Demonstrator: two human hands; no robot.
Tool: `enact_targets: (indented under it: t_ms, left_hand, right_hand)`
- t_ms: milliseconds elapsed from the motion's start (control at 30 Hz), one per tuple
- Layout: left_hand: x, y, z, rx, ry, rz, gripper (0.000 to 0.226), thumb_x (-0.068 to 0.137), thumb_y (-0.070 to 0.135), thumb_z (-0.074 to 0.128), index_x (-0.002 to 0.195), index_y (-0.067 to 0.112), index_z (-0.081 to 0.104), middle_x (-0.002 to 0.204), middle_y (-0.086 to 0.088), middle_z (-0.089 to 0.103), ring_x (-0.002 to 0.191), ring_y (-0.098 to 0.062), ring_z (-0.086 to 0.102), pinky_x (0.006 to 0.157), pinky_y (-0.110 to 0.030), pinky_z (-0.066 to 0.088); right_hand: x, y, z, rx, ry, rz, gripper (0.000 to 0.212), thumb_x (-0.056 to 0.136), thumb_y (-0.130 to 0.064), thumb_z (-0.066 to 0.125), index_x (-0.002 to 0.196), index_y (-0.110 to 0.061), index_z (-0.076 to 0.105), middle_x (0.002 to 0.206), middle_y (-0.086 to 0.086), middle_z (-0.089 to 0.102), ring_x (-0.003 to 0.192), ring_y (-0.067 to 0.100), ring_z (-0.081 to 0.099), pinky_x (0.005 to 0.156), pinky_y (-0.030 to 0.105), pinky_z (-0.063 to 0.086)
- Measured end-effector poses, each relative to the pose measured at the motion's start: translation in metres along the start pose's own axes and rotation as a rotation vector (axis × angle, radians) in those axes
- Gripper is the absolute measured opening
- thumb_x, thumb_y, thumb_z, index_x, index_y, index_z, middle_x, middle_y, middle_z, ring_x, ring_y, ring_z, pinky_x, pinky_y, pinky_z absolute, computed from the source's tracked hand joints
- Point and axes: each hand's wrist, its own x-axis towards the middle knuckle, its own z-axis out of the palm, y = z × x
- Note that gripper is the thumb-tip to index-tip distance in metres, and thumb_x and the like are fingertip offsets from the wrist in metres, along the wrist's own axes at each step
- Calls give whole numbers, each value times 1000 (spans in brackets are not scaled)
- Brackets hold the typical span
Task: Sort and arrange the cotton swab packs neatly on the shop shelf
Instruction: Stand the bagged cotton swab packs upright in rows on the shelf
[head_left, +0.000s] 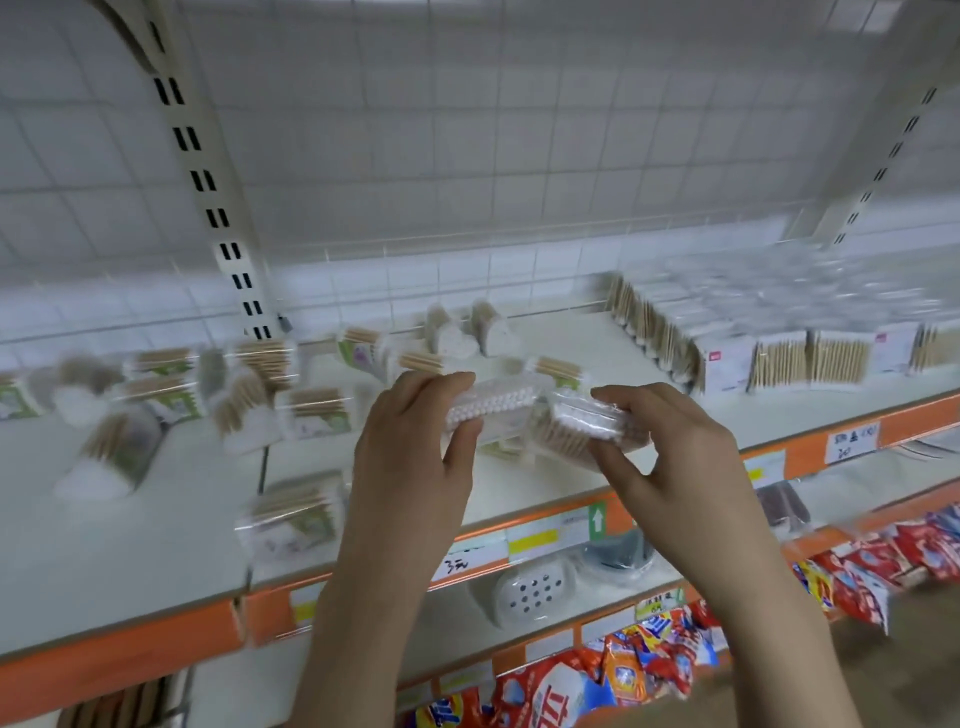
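My left hand (415, 447) grips a clear cotton swab pack (498, 408) with its white tips facing me, held just above the white shelf (182, 530). My right hand (670, 457) pinches a second clear swab pack (576, 431), tilted, right beside the first one. Several loose swab packs (156, 405) lie scattered over the left and middle of the shelf, some on their sides. A neat row of swab packs (779, 358) stands at the right of the shelf. The picture is blurred by motion.
A slotted upright post (223, 218) rises at the back left, with a wire grid backing behind the shelf. Orange price strips (571, 525) line the shelf edges. Below are a white soap dish (535, 592) and colourful detergent bags (649, 660).
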Motion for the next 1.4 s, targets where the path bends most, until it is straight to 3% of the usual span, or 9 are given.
enact_targets:
  t_ms: [200, 300, 467, 600, 767, 1033, 1200, 1400]
  left_hand:
    - [7, 53, 68, 47, 73, -35, 34, 85, 10, 64, 119, 13, 59, 109, 2, 59, 102, -21, 55, 85, -16, 33]
    - [9, 91, 107, -23, 79, -49, 31, 83, 7, 64, 113, 14, 60, 104, 8, 57, 98, -19, 57, 83, -25, 40]
    - [5, 126, 152, 41, 16, -41, 27, 81, 4, 66, 107, 8, 63, 101, -3, 62, 91, -24, 59, 76, -17, 37]
    - [6, 135, 161, 60, -6, -60, 26, 82, 3, 66, 107, 8, 63, 102, -4, 62, 90, -22, 58, 75, -16, 36]
    - [12, 134, 164, 67, 13, -37, 26, 81, 3, 67, 106, 7, 64, 100, -4, 62, 90, -22, 58, 77, -18, 38]
    - [14, 124, 167, 61, 31, -67, 26, 82, 5, 66, 108, 8, 64, 104, -3, 60, 88, -18, 58, 77, -20, 42]
    - [18, 132, 187, 78, -6, -61, 27, 82, 6, 66, 108, 8, 65, 104, -2, 61, 82, -15, 55, 74, -15, 39]
    - [34, 159, 235, 83, -14, -59, 27, 79, 6, 69, 106, 10, 66, 101, -2, 62, 82, -17, 58, 75, -17, 40]
  right_hand:
    - [9, 84, -39, 35, -76, -75, 38, 79, 0, 68, 115, -12, 63, 95, -4, 57, 81, 10, 48, 72, 8, 30]
    - [8, 131, -66, 37, -95, -70, 40, 78, 3, 67, 116, -11, 62, 97, 1, 60, 81, 11, 50, 72, 8, 30]
    - [8, 187, -92, 35, -116, -40, 40, 80, 3, 65, 118, -10, 61, 105, 4, 60, 87, 16, 53, 74, 10, 28]
    - [8, 205, -94, 44, -135, -20, 41, 81, 2, 64, 120, -12, 60, 100, -4, 54, 94, 18, 54, 76, 7, 27]
    - [12, 208, -86, 48, -160, -34, 42, 83, 0, 63, 122, -14, 59, 110, 1, 59, 101, 18, 54, 81, 7, 27]
    - [28, 208, -80, 32, -191, -92, 43, 81, 1, 64, 120, -13, 60, 101, -2, 57, 89, 13, 52, 75, 8, 28]
    - [32, 228, -83, 56, -213, -76, 43, 82, -1, 63, 122, -16, 58, 106, -3, 58, 95, 13, 52, 78, 7, 28]
    - [41, 278, -101, 72, -220, -75, 43, 84, -2, 60, 122, -20, 56, 110, -9, 55, 103, 8, 48, 81, -4, 23]
